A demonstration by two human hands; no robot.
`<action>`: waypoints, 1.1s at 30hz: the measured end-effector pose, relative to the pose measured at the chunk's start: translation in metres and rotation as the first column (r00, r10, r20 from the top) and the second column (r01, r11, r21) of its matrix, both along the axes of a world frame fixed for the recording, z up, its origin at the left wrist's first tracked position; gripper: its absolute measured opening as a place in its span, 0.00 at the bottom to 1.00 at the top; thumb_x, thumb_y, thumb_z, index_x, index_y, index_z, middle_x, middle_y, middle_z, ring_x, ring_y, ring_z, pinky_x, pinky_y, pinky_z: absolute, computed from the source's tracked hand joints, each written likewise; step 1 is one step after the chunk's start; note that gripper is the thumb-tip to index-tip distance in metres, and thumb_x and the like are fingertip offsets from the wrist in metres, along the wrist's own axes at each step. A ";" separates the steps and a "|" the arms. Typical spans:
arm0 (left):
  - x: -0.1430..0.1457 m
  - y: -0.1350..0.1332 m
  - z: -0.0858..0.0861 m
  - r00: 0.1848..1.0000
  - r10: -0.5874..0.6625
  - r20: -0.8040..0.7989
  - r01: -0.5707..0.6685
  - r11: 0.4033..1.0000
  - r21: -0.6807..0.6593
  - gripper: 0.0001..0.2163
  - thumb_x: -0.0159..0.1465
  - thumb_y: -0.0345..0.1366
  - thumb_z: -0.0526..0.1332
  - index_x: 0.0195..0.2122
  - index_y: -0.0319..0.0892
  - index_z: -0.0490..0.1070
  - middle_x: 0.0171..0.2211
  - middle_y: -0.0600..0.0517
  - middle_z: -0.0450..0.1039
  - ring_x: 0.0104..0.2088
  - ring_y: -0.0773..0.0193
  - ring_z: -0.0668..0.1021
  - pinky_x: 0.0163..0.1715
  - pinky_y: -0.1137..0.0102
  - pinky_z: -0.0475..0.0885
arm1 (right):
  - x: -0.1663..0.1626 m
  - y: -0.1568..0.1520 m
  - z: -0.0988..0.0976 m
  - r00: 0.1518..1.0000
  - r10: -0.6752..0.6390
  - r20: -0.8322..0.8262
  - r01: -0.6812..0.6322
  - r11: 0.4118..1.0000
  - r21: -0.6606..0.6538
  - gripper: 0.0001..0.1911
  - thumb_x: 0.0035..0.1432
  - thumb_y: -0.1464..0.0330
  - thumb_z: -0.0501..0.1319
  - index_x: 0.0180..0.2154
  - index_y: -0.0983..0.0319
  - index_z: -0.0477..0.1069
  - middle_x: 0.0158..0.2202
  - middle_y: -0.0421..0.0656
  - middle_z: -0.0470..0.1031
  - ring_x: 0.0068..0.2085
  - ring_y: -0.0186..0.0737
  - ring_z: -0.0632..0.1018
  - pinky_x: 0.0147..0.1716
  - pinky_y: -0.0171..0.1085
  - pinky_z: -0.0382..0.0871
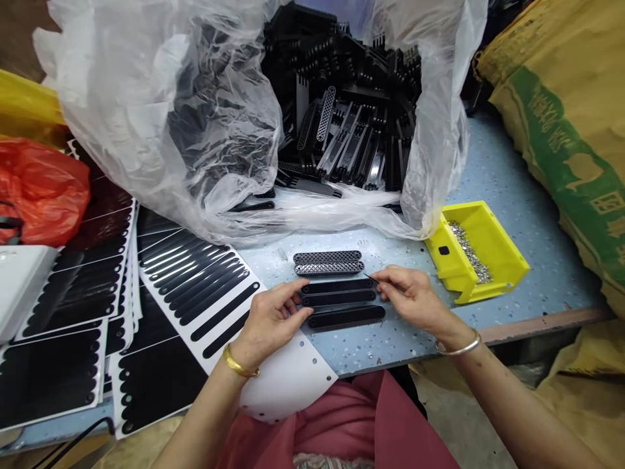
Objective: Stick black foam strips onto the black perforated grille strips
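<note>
My left hand (pixel 271 320) rests with its fingers curled on the left ends of two long black plastic bars (pixel 338 292) lying on the blue speckled table (pixel 493 189). My right hand (pixel 409 294) pinches a thin pointed tool (pixel 370 278) at the bars' right end. A third flat black strip (pixel 346 317) lies just below them. Two black perforated grille pieces (pixel 328 262) lie side by side just beyond the bars.
A large clear plastic bag (pixel 161 124) full of black plastic parts stands at the back. A yellow bin (pixel 476 251) of small metal pieces sits to the right. White sheets of black adhesive strips (pixel 205 286) lie on the left, beside a red bag (pixel 41 189). A woven sack (pixel 571 130) stands far right.
</note>
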State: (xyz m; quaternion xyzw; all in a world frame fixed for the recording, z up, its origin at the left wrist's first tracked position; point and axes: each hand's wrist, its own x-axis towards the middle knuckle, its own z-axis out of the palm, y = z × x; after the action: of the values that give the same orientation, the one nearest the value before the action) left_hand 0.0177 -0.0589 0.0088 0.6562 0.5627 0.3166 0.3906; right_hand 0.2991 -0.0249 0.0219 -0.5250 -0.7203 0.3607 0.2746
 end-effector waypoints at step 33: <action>-0.005 0.024 0.006 0.991 -0.094 0.094 0.113 0.969 -0.220 0.14 0.60 0.34 0.59 0.46 0.36 0.76 0.16 0.56 0.70 0.17 0.67 0.76 0.18 0.76 0.69 | -0.011 -0.058 0.026 0.957 -0.263 0.124 0.199 0.902 0.382 0.07 0.56 0.70 0.60 0.32 0.61 0.78 0.22 0.41 0.78 0.20 0.35 0.75 0.22 0.33 0.70</action>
State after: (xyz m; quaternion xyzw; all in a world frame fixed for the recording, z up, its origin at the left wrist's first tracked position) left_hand 0.0131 -0.0352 0.0146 0.6225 0.5433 0.2571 0.5012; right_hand 0.2885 -0.0828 0.0480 -0.5758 -0.7283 0.1382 0.3449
